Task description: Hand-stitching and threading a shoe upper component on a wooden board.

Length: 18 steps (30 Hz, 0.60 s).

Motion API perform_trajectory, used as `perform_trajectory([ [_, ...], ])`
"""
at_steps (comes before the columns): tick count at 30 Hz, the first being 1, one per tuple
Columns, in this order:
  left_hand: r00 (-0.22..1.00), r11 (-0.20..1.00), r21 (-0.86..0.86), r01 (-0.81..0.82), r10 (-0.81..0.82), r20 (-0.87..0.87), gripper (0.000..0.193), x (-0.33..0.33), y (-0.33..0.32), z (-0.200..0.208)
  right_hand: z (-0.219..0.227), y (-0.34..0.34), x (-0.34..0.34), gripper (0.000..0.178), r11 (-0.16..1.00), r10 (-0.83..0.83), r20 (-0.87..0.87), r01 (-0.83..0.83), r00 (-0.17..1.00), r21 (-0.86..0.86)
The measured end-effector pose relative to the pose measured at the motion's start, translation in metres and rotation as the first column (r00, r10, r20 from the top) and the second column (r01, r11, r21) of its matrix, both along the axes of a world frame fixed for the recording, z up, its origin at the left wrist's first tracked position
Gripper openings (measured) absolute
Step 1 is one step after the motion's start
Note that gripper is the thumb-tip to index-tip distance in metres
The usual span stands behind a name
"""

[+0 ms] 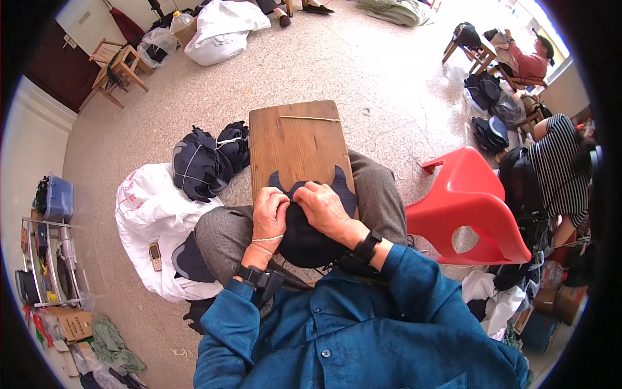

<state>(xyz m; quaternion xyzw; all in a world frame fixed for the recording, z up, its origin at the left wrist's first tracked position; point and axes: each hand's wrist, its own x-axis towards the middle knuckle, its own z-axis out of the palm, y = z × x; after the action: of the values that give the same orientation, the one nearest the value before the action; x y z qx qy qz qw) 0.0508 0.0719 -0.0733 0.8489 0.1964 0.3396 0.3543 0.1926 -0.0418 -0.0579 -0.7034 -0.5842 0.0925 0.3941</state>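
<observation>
A dark navy fabric piece (303, 241) with curved, pointed ends lies across my lap and the near end of a wooden board (297, 146). My left hand (269, 217) pinches its upper edge, thumb and fingers pressed together. Close beside it, my right hand (325, 209) is closed in a pinch on the same edge, almost touching the left. Anything small between the fingertips is hidden. Two pointed ends of the fabric stick out beyond my hands onto the board. Near the board's far edge rests a thin, pale rod (310, 118).
Tied bundles of dark fabric pieces (206, 159) sit left of the board. Below them, a white sack (146, 207) carries a mobile phone (155, 257). A red plastic stool (470, 204) stands at my right. Beyond it sit a person in stripes (560, 162) and another person (523, 61).
</observation>
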Motion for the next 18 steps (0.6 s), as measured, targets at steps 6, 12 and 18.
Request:
perform_trajectory([
  [6, 0.975, 0.923, 0.381, 0.046, 0.042, -0.218, 0.008, 0.0, 0.002, 0.012, -0.005, -0.004, 0.006, 0.017, 0.998, -0.027, -0.236, 0.039, 0.971, 0.047],
  [12, 0.965, 0.919, 0.365, 0.145, -0.05, -0.258, 0.014, -0.01, 0.011, 0.014, -0.006, -0.004, 0.009, 0.022, 0.998, 0.008, -0.298, 0.01, 0.955, 0.06],
  [18, 0.974, 0.965, 0.262, 0.004, 0.056, -0.221, 0.025, -0.027, 0.01, 0.017, -0.002, -0.005, 0.011, 0.022, 0.999, 0.025, -0.333, -0.017, 0.943, 0.028],
])
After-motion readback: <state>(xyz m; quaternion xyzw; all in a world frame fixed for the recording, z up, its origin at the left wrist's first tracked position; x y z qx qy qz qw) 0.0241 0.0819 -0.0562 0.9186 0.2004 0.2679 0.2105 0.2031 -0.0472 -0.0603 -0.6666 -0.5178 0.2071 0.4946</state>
